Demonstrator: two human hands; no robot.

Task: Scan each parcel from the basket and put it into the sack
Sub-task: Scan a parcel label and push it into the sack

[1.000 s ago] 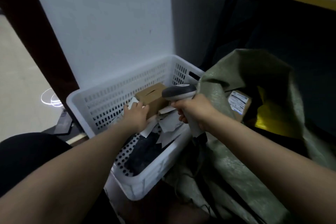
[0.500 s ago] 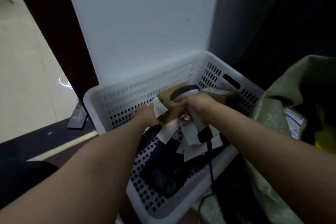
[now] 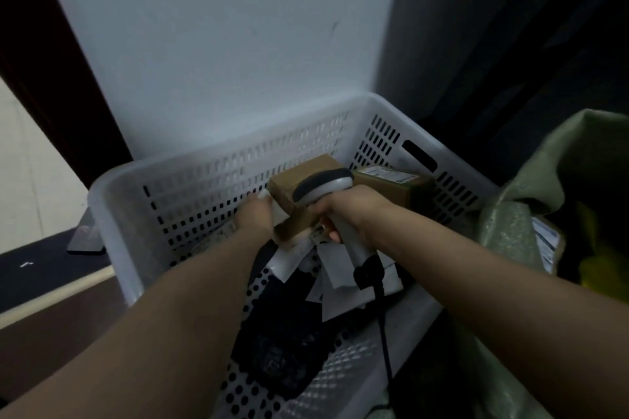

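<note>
A white perforated basket (image 3: 204, 180) stands against the wall. Inside it my left hand (image 3: 255, 218) grips the left side of a brown cardboard parcel (image 3: 303, 173), tilted up on its edge. My right hand (image 3: 354, 214) holds a grey barcode scanner (image 3: 323, 185) by its handle, its head right over the parcel. A second brown parcel with a label (image 3: 388, 180) lies behind it at the basket's far right. White paper slips (image 3: 337, 269) and a dark bag (image 3: 282, 333) lie on the basket floor. The green sack (image 3: 531, 214) gapes open at the right.
Inside the sack lie a labelled parcel (image 3: 544, 245) and something yellow (image 3: 599, 269). The scanner's black cable (image 3: 384, 333) runs down over the basket's near rim. A dark flat device (image 3: 85, 238) lies on the ledge left of the basket. A white wall stands behind.
The view has swung left from the sack to the basket. My left hand has taken hold of the brown parcel and tilted it up. My right hand brought the scanner over it.
</note>
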